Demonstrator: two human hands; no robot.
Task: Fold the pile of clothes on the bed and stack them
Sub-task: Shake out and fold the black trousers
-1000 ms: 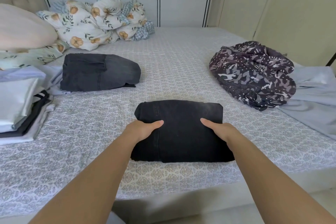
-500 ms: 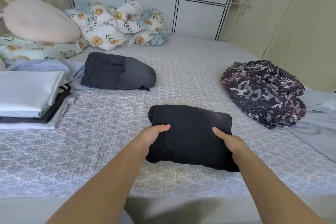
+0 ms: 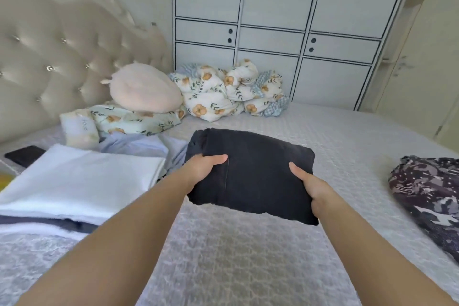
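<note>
- The left hand (image 3: 203, 169) and right hand (image 3: 310, 185) each grip an end of the folded black garment (image 3: 255, 171), a thick rectangular bundle held above the patterned bed (image 3: 236, 251).
- A stack of smooth folded whites (image 3: 82, 179) lies to the left.

Pink pillow (image 3: 145, 89) on floral pillow (image 3: 134, 120); phone (image 3: 24, 155) by headboard (image 3: 57, 57).

Patterned garment (image 3: 432, 196) — cut off (right edge)

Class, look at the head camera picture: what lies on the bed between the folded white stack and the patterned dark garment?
In the head view, only bare bedsheet lies between the white stack and the patterned garment.
</note>
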